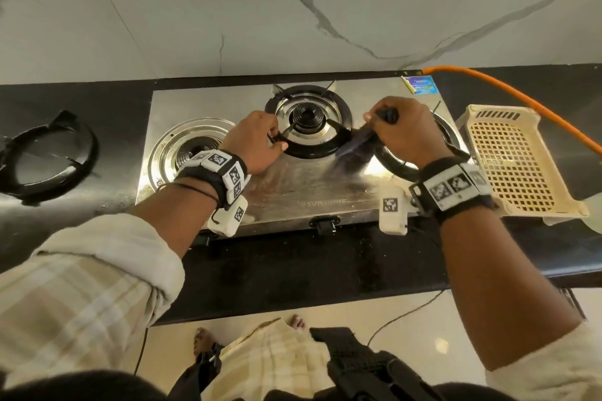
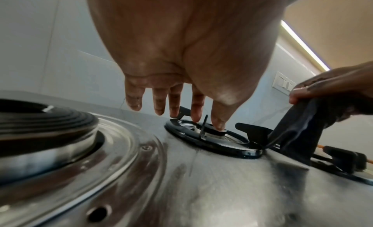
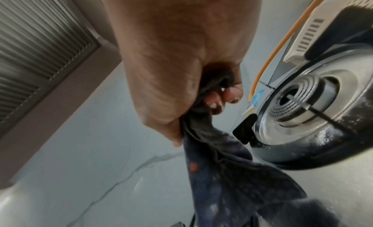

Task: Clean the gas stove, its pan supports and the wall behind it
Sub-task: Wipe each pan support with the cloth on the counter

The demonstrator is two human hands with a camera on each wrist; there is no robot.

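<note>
Two hands work mid-frame on the stove. The left hand, fingers extended, steadies the middle pan support; the right hand grips a dark cloth bunched beside it. Wiping that support seems next, calling for firm steadying.

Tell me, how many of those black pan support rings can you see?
3. One pan support lies off the stove on the dark counter at left; one sits on the middle burner under the left hand; one on the right burner is mostly hidden by the right hand.
</note>
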